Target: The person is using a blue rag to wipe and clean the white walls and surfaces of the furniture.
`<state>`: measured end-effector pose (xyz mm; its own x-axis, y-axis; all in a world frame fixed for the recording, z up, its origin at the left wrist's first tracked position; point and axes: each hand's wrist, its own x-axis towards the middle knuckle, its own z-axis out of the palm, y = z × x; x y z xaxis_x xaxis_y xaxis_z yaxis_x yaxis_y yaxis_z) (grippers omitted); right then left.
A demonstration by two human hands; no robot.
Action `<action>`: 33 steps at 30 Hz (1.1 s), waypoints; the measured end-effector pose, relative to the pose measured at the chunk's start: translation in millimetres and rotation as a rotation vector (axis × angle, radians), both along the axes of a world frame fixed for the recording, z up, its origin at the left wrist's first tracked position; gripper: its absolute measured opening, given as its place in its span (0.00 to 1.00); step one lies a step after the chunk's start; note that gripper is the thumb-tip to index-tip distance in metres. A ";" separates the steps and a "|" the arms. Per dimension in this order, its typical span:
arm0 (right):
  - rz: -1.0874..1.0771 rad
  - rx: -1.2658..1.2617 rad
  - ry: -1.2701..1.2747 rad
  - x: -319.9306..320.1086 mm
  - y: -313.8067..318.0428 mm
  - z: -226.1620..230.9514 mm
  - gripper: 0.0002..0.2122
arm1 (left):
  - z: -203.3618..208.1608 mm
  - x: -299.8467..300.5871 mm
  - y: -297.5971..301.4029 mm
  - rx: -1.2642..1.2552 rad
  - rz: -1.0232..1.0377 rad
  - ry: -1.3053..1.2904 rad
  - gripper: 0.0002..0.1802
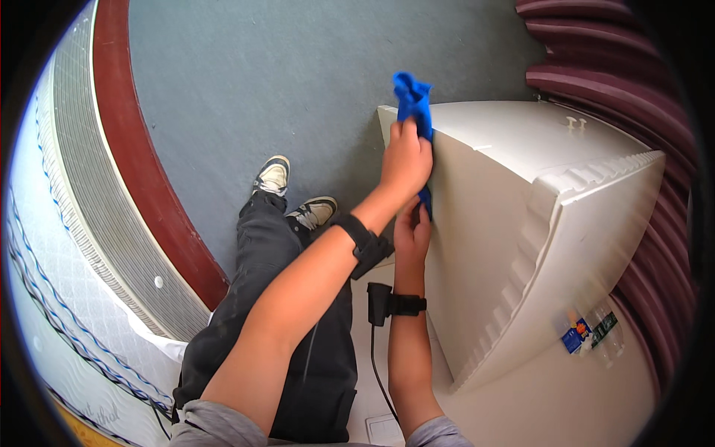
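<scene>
A crumpled bright blue cloth (412, 97) stands upright along the near-left edge of a white cabinet-like piece (484, 223) with scalloped trim. My left hand (407, 160) is closed around the cloth, and its top sticks out above the fingers. Lower down, my right hand (412, 227) has its fingers curled at the cloth's bottom end, against the white side panel. Part of that grip is hidden by the fingers and the panel. Black straps with small dark modules sit on both wrists, and a cable runs down from the right one.
A bed with a white mattress (89, 283) and dark red base (149, 171) curves along the left. Maroon curtains (596, 45) hang at the right. A clear bottle with a blue label (577, 335) lies on a cream surface (551, 395). Grey floor (298, 67) stretches ahead of my shoes.
</scene>
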<state>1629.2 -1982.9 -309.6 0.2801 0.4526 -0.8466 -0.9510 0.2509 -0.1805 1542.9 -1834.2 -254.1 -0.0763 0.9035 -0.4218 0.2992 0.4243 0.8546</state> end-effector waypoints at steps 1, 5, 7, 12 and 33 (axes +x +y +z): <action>-0.076 0.029 0.060 -2.0 1.2 -3.7 0.15 | -2.2 -4.4 9.8 0.007 -0.001 -0.020 0.21; -0.140 -0.048 0.128 10.8 -35.5 5.9 0.17 | 2.7 3.2 -1.8 -0.102 0.083 -0.011 0.23; -0.099 -0.145 0.033 36.8 -81.6 18.2 0.17 | 4.4 29.0 -38.9 -0.263 0.028 -0.043 0.24; -0.115 -0.492 -0.252 87.1 -221.1 77.4 0.18 | -17.5 94.7 -174.3 -0.715 -0.107 -0.233 0.25; -0.370 0.051 0.377 0.7 -17.0 -66.2 0.17 | -62.3 -15.8 35.1 -0.439 -0.002 -0.349 0.23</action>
